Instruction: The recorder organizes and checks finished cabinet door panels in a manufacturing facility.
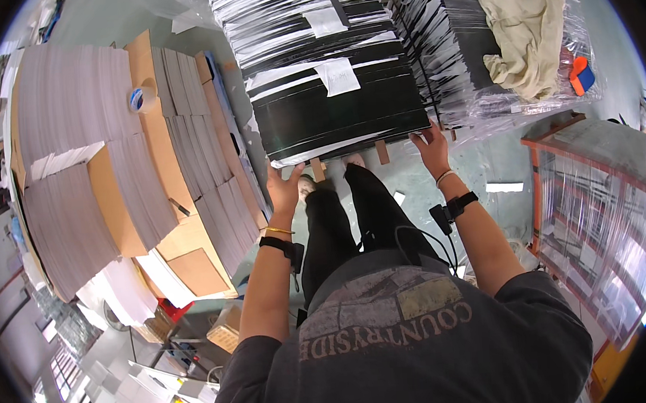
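Grey-green floor point(485, 162) is showing around a block of black, white-edged flat sheets point(347, 121), which is standing directly before the person. The bare left hand point(283, 185) and bare right hand point(432, 149) are meeting its near corners, each grip curving with thumb and fingers apart; whether either is pinching sheets, I cannot tell.

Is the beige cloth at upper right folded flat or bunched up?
Bunched up: the beige cloth lies in loose, irregular wrinkles, without squared folds.
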Tool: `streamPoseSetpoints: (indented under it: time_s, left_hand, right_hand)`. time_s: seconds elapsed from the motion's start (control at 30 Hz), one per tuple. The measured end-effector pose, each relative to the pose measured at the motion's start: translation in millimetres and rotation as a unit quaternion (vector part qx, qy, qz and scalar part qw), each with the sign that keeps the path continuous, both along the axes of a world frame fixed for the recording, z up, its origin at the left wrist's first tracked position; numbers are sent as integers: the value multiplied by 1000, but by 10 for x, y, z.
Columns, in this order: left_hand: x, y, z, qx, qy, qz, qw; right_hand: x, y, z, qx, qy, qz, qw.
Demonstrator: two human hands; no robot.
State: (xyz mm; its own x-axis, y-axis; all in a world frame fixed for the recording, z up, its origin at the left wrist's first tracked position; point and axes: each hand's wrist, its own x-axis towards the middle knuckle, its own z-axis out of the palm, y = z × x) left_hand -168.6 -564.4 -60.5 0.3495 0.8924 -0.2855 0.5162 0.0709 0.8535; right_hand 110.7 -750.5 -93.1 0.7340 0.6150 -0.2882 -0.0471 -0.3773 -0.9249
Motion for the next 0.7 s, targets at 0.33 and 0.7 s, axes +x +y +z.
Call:
streamPoseSetpoints:
  time_s: [0.33,0.7]
  left_hand:
    - [-53,-96,-171,61,-22,17,998]
    - [-121,-181,-270,59,-139,19,988]
  right_hand:
    - [-64,-46,-183,77,-18,-21,997]
    - [-132,-98,-145,89,-55,-3,994]
